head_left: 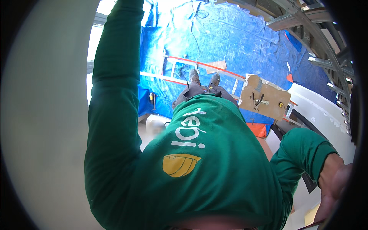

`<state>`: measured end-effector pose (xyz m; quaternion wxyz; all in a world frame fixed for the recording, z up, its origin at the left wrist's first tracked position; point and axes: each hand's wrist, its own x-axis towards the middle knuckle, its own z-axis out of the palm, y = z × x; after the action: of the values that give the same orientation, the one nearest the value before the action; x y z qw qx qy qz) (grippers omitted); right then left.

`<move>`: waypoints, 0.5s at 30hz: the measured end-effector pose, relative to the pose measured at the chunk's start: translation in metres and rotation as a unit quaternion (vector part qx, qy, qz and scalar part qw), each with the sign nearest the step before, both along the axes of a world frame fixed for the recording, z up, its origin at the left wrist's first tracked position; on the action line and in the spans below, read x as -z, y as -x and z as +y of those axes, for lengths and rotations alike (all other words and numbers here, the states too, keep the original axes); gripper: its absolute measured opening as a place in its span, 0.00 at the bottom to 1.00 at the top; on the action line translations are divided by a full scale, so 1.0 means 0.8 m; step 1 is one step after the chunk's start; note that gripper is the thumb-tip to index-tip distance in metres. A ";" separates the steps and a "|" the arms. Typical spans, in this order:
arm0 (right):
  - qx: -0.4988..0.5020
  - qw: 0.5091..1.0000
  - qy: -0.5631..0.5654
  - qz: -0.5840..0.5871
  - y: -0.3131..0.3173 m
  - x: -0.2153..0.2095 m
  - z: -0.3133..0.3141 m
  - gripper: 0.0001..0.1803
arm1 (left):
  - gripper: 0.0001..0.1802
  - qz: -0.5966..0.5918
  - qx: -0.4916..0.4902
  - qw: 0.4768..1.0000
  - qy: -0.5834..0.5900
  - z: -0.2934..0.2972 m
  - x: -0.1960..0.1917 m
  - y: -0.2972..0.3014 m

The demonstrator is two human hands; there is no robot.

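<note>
1. View looks straight down the person's own body; green sweatshirt (214, 168) with a yellow emblem fills most of the frame.
2. Left arm (113, 76) in green sleeve goes straight up along the pale wall (42, 115) and leaves the top edge; left hand out of frame.
3. Right hand (337, 180) at the right rim, blurred; forearm bare below a pushed-up sleeve; cannot tell if fingers are spread or closed, or what they touch.
4. Nearest to the right hand: a white curved panel (318, 111) and metal framing (326, 42) at upper right.
5. Feet in shoes (205, 78) stand on a ladder (172, 69) with red-edged rails.
6. Ladder's top tray (264, 97) is covered with brown cardboard; pliers-like tool (257, 101) lies on it.
7. Blue tarp (237, 38) covers the floor below; a cable (195, 23) lies across it.
</note>
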<state>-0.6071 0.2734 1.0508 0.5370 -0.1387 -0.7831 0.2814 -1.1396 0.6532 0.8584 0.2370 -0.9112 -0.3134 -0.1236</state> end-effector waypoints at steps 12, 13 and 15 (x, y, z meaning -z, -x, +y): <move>-0.045 0.995 0.051 0.073 -0.042 0.069 0.049 0.28 | 0.26 0.067 -0.013 0.998 -0.006 -0.032 -0.026 -0.006; -0.037 0.993 0.068 0.091 -0.037 0.084 0.051 0.29 | 0.24 0.077 -0.041 0.996 0.009 -0.032 -0.032 -0.007; -0.016 0.982 0.137 0.132 -0.012 0.127 0.049 0.30 | 0.16 -0.133 -0.123 0.953 0.244 -0.038 -0.037 -0.018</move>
<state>-0.5973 0.3125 0.9492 0.6067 -0.1606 -0.6615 0.4106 -1.1253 0.6226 0.8877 -0.0230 -0.8709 -0.4724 -0.1332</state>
